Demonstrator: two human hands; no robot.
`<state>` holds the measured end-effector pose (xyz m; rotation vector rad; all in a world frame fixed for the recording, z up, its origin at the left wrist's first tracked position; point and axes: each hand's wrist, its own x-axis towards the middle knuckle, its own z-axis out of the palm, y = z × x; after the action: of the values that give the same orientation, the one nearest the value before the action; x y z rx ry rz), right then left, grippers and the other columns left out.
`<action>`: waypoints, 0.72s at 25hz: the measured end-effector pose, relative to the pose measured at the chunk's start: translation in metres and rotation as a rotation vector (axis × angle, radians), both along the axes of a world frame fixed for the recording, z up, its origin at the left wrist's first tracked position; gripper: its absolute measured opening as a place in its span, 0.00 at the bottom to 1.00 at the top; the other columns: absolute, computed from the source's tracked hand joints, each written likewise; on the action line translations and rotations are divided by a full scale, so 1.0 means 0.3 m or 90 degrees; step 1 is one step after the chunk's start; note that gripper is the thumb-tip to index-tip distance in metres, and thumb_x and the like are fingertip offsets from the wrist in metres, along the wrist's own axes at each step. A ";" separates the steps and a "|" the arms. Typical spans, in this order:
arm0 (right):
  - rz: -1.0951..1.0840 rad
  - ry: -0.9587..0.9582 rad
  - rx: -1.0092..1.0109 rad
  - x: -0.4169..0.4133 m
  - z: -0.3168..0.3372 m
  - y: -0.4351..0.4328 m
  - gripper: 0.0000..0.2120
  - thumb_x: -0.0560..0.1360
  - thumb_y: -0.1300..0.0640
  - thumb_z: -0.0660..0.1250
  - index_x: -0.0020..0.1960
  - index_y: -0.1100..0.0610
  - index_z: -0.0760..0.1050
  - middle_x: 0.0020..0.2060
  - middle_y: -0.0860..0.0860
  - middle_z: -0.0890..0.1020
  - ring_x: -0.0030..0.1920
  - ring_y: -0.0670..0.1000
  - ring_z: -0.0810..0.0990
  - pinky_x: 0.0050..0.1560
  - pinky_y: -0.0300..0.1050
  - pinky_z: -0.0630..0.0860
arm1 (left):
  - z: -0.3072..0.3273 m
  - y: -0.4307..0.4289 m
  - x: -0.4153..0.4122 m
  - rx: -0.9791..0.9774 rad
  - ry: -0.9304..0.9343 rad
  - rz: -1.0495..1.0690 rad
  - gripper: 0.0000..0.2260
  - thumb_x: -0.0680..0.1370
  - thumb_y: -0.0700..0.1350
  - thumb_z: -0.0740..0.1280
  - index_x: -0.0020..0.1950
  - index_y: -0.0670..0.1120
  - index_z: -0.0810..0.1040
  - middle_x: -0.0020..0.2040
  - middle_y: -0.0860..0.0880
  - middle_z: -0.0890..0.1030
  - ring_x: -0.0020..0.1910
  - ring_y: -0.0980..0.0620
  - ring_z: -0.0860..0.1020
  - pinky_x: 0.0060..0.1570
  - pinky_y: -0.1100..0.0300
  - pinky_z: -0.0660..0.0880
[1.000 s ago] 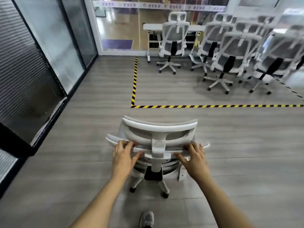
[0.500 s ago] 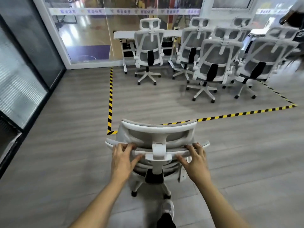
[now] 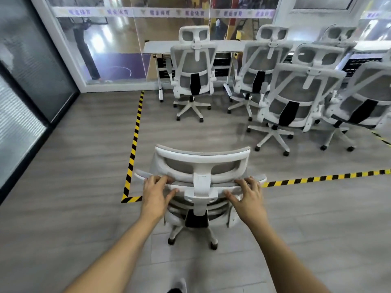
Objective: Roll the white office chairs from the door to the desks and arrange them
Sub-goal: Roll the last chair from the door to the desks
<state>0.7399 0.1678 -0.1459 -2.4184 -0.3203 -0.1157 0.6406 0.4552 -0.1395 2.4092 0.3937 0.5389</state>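
A white office chair (image 3: 202,163) with a grey mesh back stands right in front of me, its back toward me. My left hand (image 3: 156,194) grips the top edge of the backrest left of the headrest post. My right hand (image 3: 249,197) grips the same edge on the right. The chair's wheeled base (image 3: 191,235) sits at the corner of the yellow-black floor tape (image 3: 134,144). Ahead, several more white chairs stand by a white desk (image 3: 230,46): one on the left (image 3: 193,70), one in the middle (image 3: 261,68), one nearer (image 3: 300,98).
Dark glass panels (image 3: 27,81) line the left side. A glass wall (image 3: 131,43) runs behind the desk. A second tape line (image 3: 325,177) runs off to the right. My shoe (image 3: 178,286) shows at the bottom. Open grey floor lies between my chair and the row.
The chair has rolled forward with both hands on its backrest, reaching the tape corner. The desk and the row of chairs are closer and larger in view.
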 end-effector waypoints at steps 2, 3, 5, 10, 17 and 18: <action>0.005 -0.007 -0.003 0.228 0.001 0.040 0.27 0.71 0.31 0.67 0.61 0.47 0.77 0.62 0.52 0.72 0.71 0.56 0.64 0.72 0.54 0.66 | -0.006 0.044 0.223 0.019 -0.008 -0.002 0.11 0.73 0.54 0.74 0.53 0.55 0.79 0.47 0.52 0.72 0.50 0.51 0.71 0.59 0.43 0.73; 0.010 -0.006 -0.003 0.332 0.001 0.062 0.25 0.71 0.32 0.68 0.61 0.47 0.77 0.62 0.51 0.72 0.71 0.55 0.64 0.71 0.54 0.66 | -0.011 0.065 0.329 0.024 -0.011 -0.005 0.11 0.74 0.55 0.73 0.54 0.56 0.78 0.48 0.52 0.72 0.51 0.50 0.71 0.58 0.45 0.73; 0.012 0.004 -0.006 0.548 0.004 0.106 0.24 0.72 0.34 0.69 0.62 0.46 0.76 0.63 0.50 0.70 0.72 0.54 0.63 0.72 0.53 0.66 | -0.024 0.111 0.552 0.019 -0.004 -0.004 0.12 0.74 0.56 0.72 0.55 0.56 0.78 0.49 0.51 0.71 0.55 0.49 0.70 0.57 0.47 0.74; 0.006 0.049 -0.023 1.065 0.047 0.224 0.25 0.73 0.36 0.70 0.65 0.48 0.75 0.67 0.50 0.68 0.72 0.53 0.62 0.73 0.50 0.64 | -0.001 0.219 1.087 0.028 0.035 -0.013 0.11 0.75 0.54 0.72 0.56 0.58 0.76 0.50 0.49 0.71 0.55 0.46 0.70 0.56 0.45 0.75; 0.002 0.088 -0.011 1.594 0.043 0.314 0.27 0.75 0.37 0.68 0.69 0.50 0.73 0.74 0.53 0.63 0.78 0.51 0.52 0.77 0.51 0.57 | 0.018 0.319 1.616 0.022 0.081 -0.038 0.14 0.76 0.44 0.70 0.59 0.56 0.75 0.55 0.49 0.71 0.57 0.45 0.72 0.55 0.45 0.77; 0.006 0.084 -0.012 1.657 0.042 0.318 0.27 0.75 0.37 0.69 0.69 0.50 0.73 0.75 0.53 0.63 0.78 0.52 0.52 0.77 0.51 0.57 | 0.019 0.324 1.673 0.022 0.089 -0.039 0.14 0.76 0.44 0.70 0.60 0.56 0.75 0.56 0.49 0.71 0.57 0.45 0.72 0.56 0.45 0.77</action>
<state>1.2371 0.2632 -0.1334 -2.4288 -0.2731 0.0521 1.1426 0.5525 -0.1338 2.4910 0.3721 0.3546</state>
